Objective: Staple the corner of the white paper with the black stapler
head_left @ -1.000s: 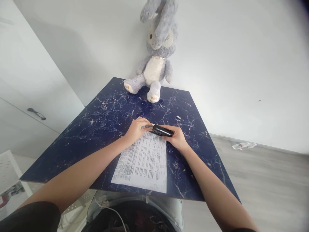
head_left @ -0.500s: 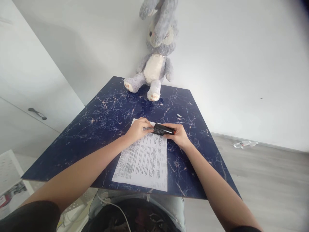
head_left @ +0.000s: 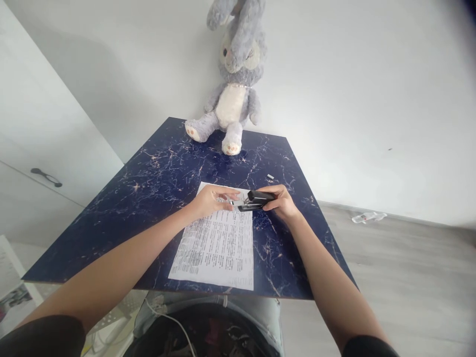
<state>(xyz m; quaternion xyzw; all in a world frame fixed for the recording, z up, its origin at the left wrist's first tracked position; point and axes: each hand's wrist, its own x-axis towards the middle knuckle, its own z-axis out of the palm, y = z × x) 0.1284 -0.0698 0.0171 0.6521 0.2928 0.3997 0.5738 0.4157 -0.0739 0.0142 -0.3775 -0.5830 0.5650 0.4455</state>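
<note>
A black stapler (head_left: 262, 197) is held just above the far right part of a printed sheet of paper (head_left: 217, 253). My right hand (head_left: 283, 202) is closed around its rear half. From the front end, a silver metal magazine (head_left: 238, 203) sticks out toward the left. My left hand (head_left: 211, 201) has its thumb and fingers around the tip of this magazine, index finger stretched above and thumb below. How firmly the left fingers press is hard to make out. Beyond the right hand lies a small strip of staples (head_left: 270, 176).
The dark blue marbled table (head_left: 148, 198) stands against a white wall. A grey plush rabbit (head_left: 232, 106) sits at its far edge. On the floor to the right lies a clear plastic item (head_left: 368, 217). A cabinet with a black handle (head_left: 46, 177) is at left.
The stapler has moved slightly right with my right hand, and its top and base now stand apart at the front. My left fingers have spread wider. The whole view has shifted slightly.
</note>
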